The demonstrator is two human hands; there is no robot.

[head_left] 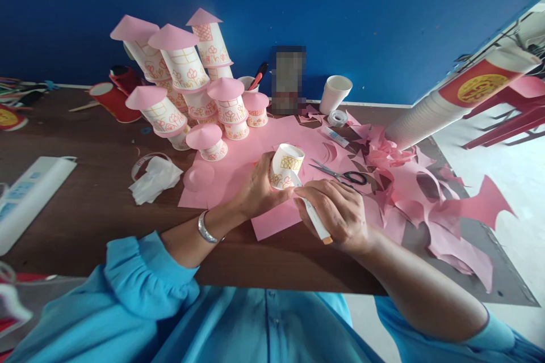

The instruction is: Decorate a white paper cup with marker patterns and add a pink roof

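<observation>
My left hand (263,188) is wrapped round a small white paper cup (286,165) with yellow and red drawings on it, held tilted above pink paper. In my right hand (336,212) is a white-handled utility knife (315,218) with an orange end. Its tip meets the lower side of the cup; whether it cuts in, I cannot tell. Scissors (340,173) with dark handles lie half spread to the right of the cup. Behind my left hand stand several decorated cup towers (185,68) with pink cone roofs.
Pink paper scraps (417,193) cover the right side of the table. A tall stack of cups (451,105) leans there. Further back are a white cup (335,95), a tape roll (337,118) and a glue tube (335,136). Crumpled white plastic (155,180) lies left, near a red cup (113,103).
</observation>
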